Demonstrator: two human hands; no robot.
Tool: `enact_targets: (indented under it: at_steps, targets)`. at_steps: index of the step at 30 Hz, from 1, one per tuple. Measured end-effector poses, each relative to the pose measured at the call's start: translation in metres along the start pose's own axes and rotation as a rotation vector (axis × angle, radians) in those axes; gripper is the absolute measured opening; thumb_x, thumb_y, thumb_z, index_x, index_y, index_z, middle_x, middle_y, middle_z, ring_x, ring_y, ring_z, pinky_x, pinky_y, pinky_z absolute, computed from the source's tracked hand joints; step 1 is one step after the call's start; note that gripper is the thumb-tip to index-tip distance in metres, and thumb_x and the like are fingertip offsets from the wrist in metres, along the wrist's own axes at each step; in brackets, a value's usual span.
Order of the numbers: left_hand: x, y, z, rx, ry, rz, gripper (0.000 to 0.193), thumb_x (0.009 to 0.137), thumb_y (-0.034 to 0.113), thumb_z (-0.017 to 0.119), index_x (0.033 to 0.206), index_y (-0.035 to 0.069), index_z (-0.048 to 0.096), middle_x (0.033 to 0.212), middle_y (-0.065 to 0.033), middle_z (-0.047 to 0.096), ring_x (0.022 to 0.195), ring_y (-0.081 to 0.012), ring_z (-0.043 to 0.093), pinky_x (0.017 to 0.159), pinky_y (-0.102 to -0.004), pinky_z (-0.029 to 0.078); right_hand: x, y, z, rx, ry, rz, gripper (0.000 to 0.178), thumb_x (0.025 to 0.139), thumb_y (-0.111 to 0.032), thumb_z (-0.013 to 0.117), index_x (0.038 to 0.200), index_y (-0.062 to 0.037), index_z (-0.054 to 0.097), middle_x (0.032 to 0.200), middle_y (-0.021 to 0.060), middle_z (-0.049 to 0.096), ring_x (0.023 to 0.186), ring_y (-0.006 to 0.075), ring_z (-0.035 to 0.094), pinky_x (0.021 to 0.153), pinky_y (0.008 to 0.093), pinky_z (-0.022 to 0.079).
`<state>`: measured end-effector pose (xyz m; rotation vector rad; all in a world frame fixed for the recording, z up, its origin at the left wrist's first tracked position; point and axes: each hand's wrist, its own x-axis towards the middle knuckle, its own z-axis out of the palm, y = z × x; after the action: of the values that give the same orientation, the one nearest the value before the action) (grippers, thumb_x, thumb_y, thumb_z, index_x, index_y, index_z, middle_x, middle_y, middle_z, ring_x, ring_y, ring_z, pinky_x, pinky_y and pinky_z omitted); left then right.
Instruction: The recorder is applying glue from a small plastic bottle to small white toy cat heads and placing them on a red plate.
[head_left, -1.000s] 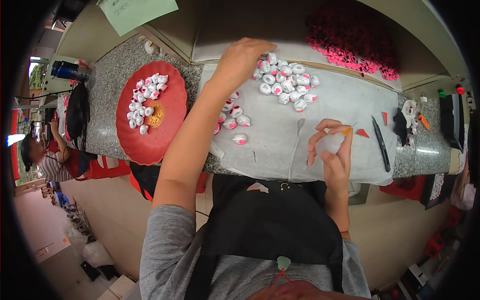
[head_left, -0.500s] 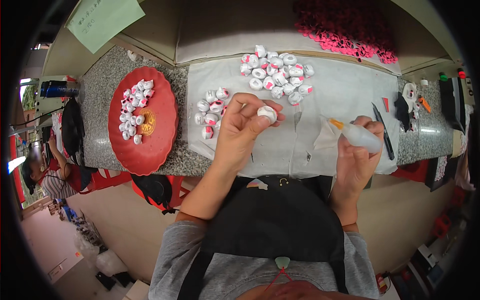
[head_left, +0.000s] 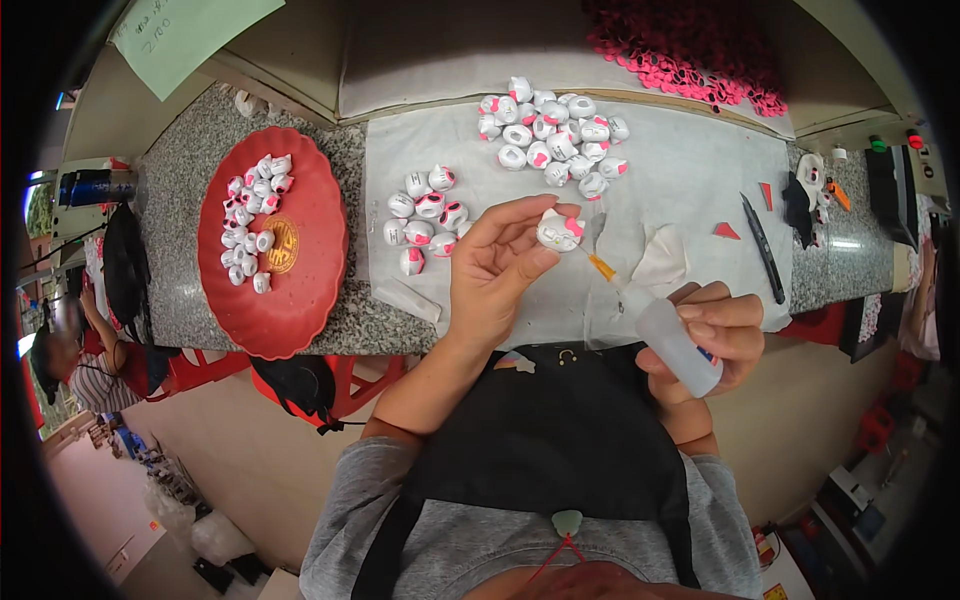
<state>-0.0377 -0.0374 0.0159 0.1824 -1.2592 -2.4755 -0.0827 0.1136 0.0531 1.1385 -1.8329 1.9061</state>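
Between the fingertips and thumb of my left hand (head_left: 503, 268) is a small white cat-head figure (head_left: 560, 231) with a pink bow, its face turned up. My right hand (head_left: 718, 335) is wrapped round a translucent squeeze bottle (head_left: 672, 345). The bottle's orange nozzle (head_left: 601, 266) and thin tip point up and left, close beside the figure; whether they touch I cannot tell. Beyond my left hand lies a small group of like white and pink heads (head_left: 418, 233). A larger cluster of heads (head_left: 560, 138) sits farther back on the white sheet (head_left: 690, 180).
Left stands a red scalloped tray (head_left: 325, 295) holding more heads. A crumpled white cloth (head_left: 662, 256), red scraps (head_left: 727, 231) and a black pen-like tool (head_left: 763, 250) lie at right. Pink pieces (head_left: 690, 60) are heaped at the back. Another person (head_left: 100, 370) sits far left.
My right hand has tilted the bottle and brought its nozzle left, close to the figure. My left hand has turned the figure so its face and pink bow now show.
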Motion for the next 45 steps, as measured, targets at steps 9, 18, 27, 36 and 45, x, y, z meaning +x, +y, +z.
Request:
enact_targets:
  at_steps: [9,18,27,36,45]
  targets:
    - [-0.0002,0.0012,-0.0004,-0.003,-0.036,-0.007,0.036,0.070,0.005,0.056,0.102,-0.001,0.042,0.098,-0.0169,0.050,0.086,-0.0193,0.052,0.076,-0.0334,0.042,0.0008,0.0001,0.0029,-0.008,-0.107,-0.061,0.040,0.056,-0.012,0.072,0.080,-0.0060,0.040,0.079,0.0067,0.042,0.055,0.0145,0.044,0.046,0.0229,0.040]
    - [-0.0005,0.0001,-0.0015,0.014,-0.030,-0.032,0.036,0.070,0.004,0.055,0.102,-0.001,0.042,0.097,-0.0166,0.050,0.085,-0.0194,0.052,0.076,-0.0328,0.042,-0.0019,-0.0003,0.0024,0.011,-0.111,-0.060,0.041,0.055,-0.010,0.072,0.080,-0.0052,0.041,0.079,0.0069,0.042,0.054,0.0142,0.043,0.045,0.0228,0.040]
    - [-0.0004,-0.0004,0.0002,-0.003,-0.036,-0.022,0.035,0.070,0.003,0.054,0.102,-0.001,0.041,0.098,-0.0160,0.050,0.088,-0.0195,0.051,0.076,-0.0347,0.042,0.0005,0.0008,-0.0015,0.045,-0.137,-0.068,0.037,0.057,-0.008,0.070,0.080,-0.0044,0.042,0.079,0.0070,0.041,0.054,0.0138,0.042,0.043,0.0217,0.039]
    - [-0.0009,-0.0009,0.0008,0.020,-0.050,-0.021,0.035,0.069,0.004,0.055,0.101,-0.001,0.041,0.098,-0.0161,0.050,0.088,-0.0194,0.050,0.077,-0.0354,0.042,0.0008,-0.0001,-0.0004,0.035,-0.086,-0.068,0.037,0.058,-0.010,0.070,0.078,-0.0053,0.039,0.079,0.0064,0.039,0.053,0.0131,0.040,0.042,0.0215,0.038]
    - [-0.0013,-0.0009,0.0012,0.030,-0.033,-0.022,0.035,0.069,0.003,0.056,0.101,-0.001,0.041,0.098,-0.0168,0.049,0.089,-0.0200,0.050,0.078,-0.0363,0.042,-0.0008,0.0008,-0.0025,0.038,-0.143,-0.048,0.037,0.058,-0.011,0.070,0.079,-0.0061,0.040,0.079,0.0058,0.039,0.052,0.0132,0.040,0.042,0.0214,0.038]
